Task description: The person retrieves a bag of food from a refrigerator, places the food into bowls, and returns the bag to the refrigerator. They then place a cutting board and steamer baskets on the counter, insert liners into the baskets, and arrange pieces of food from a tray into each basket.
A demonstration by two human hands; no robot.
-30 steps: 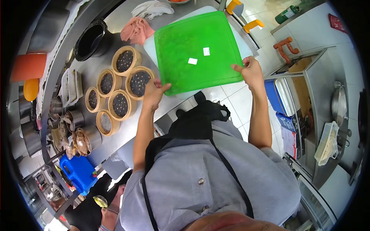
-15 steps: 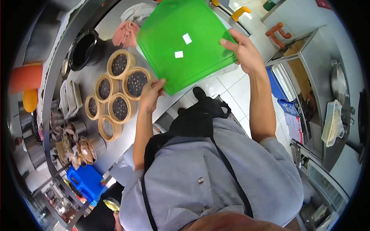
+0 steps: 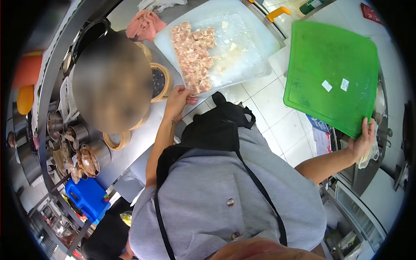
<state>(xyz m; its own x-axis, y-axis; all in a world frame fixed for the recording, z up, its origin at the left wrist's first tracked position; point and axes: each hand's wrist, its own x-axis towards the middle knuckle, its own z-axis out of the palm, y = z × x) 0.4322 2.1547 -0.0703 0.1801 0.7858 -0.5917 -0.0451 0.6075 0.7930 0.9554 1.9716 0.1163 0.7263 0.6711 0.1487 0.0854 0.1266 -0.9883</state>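
My right hand (image 3: 364,138) grips a green plastic lid (image 3: 331,69) by its lower right corner and holds it out to the right, above the floor. Two small white labels are stuck on the lid. My left hand (image 3: 179,102) is closed at the near left corner of a translucent plastic container (image 3: 247,71) on the counter. Rows of pale pink meat dumplings (image 3: 193,56) fill the container's left part; white crumbs lie on the rest of its base. A bamboo steamer basket (image 3: 164,82) with a dark perforated liner stands just left of my left hand.
A large blurred round shape (image 3: 112,82) hides most of the other steamer baskets. One small basket (image 3: 117,139) shows below it. A pink cloth (image 3: 145,25) lies behind. Metal pots (image 3: 96,156) and a blue plastic case (image 3: 89,199) are at lower left, near another person (image 3: 108,236).
The green lid has swung right, off the container, uncovering the dumplings. My left hand has let go of the lid and is at the container's corner. A blurred shape now covers the baskets.
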